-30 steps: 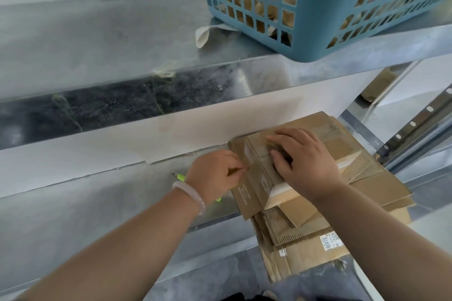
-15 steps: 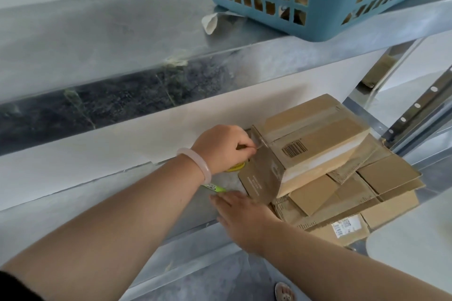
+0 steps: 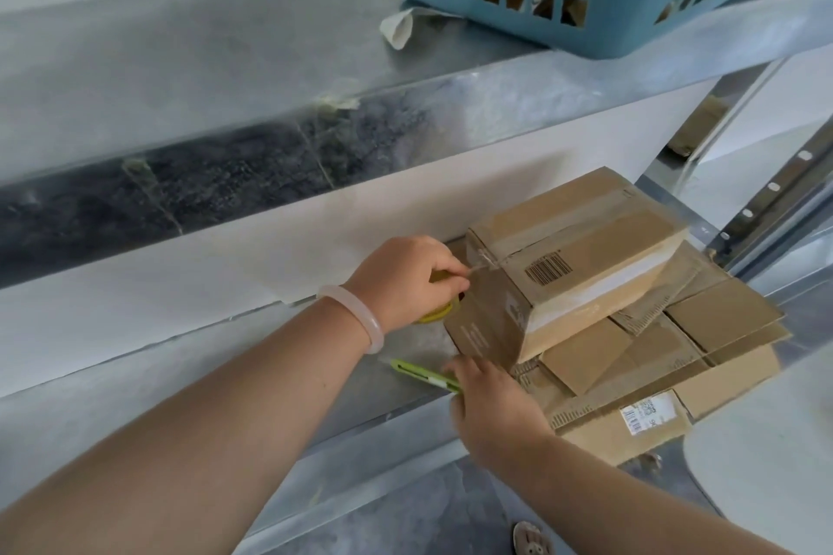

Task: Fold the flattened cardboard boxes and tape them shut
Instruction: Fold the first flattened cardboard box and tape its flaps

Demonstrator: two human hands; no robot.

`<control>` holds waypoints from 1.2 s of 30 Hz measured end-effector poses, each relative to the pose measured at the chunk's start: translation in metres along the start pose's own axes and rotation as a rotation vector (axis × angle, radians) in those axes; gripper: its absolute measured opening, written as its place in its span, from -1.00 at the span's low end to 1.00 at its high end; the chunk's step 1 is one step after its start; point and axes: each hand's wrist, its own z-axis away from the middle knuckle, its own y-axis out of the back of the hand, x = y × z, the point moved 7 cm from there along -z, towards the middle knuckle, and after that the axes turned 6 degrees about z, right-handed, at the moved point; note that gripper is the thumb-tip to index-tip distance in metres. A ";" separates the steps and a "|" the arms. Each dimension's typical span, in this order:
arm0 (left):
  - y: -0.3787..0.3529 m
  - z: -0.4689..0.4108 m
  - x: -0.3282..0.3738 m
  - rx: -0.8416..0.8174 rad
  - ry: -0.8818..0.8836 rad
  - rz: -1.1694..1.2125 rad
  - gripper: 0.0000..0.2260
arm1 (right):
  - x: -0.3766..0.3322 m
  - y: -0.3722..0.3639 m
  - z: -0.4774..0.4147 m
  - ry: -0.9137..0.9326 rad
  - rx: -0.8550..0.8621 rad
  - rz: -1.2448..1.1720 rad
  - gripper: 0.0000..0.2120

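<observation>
Corrugated box (image 3: 586, 248): left fingers (image 3: 454, 280) clamp yellow tape roll (image 3: 435, 316), right fingers (image 3: 456, 370) flat on cutter (image 3: 414, 372).

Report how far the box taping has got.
Done: one box is folded, with tape along its top. In hand: the left hand holds the tape roll at the box's corner, strip uncut; the right hand is at the cutter. Left: cutting the strip, then the flat boxes underneath.

folded box (image 3: 581, 266): brown, top seam taped, skewed atop pile | flattened boxes (image 3: 703, 342): stacked flat on shelf (image 3: 135, 379) | tape roll (image 3: 439, 312): yellow, at box's left end, strand reaching its corner
</observation>
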 end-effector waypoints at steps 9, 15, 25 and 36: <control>-0.016 0.012 -0.009 0.124 0.084 0.147 -0.90 | 0.052 0.082 0.090 -0.161 0.284 -0.445 -0.76; -0.021 0.023 -0.012 0.278 0.123 0.150 -0.94 | 0.030 0.108 0.075 -0.125 0.245 -0.359 -0.79; -0.020 0.030 -0.002 0.446 0.134 0.119 -0.94 | -0.004 0.129 0.051 0.019 0.313 0.160 -0.52; -0.019 0.028 0.002 0.413 0.179 0.108 -0.96 | 0.005 0.121 0.043 0.013 0.259 0.216 -0.46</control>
